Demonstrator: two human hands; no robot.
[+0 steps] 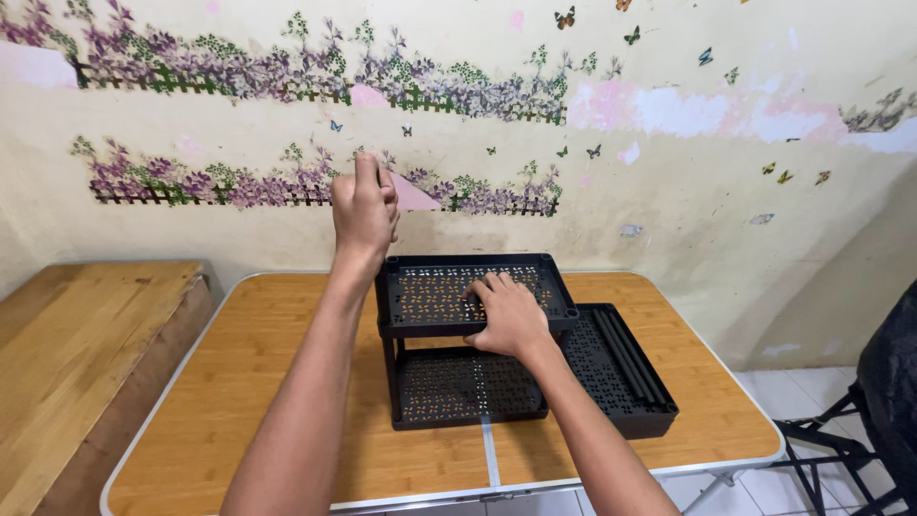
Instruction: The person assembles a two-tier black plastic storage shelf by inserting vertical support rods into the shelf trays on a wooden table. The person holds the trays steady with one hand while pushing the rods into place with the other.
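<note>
Black plastic rack [468,334] stands at centre frame on a wood-grain folding table [267,382]. Two perforated shelves are stacked: the upper shelf [430,291] sits on short corner posts above the lower shelf [458,387], which rests flat on the tabletop.

Right hand [508,313] lies palm down on the right half of the upper shelf, fingers spread and pressing on the perforated surface, not closed around anything.

Left hand [364,212] is raised above the rack's rear left corner, at centre-left of frame against the wall. Fingers are curled together in a loose fist; a thin dark piece may be pinched in it (too small to tell), so what it grips I cannot tell.

Third black tray [626,377] lies just right of the rack, touching or nearly touching it, with several black rods [630,358] lying lengthwise inside.

Surroundings: a wooden bench or cabinet [76,344] at left edge of frame, beside the table; cream wall [669,182] with purple flower and butterfly decals across upper frame; a dark folding chair [860,420] at lower right, on white floor tiles.
</note>
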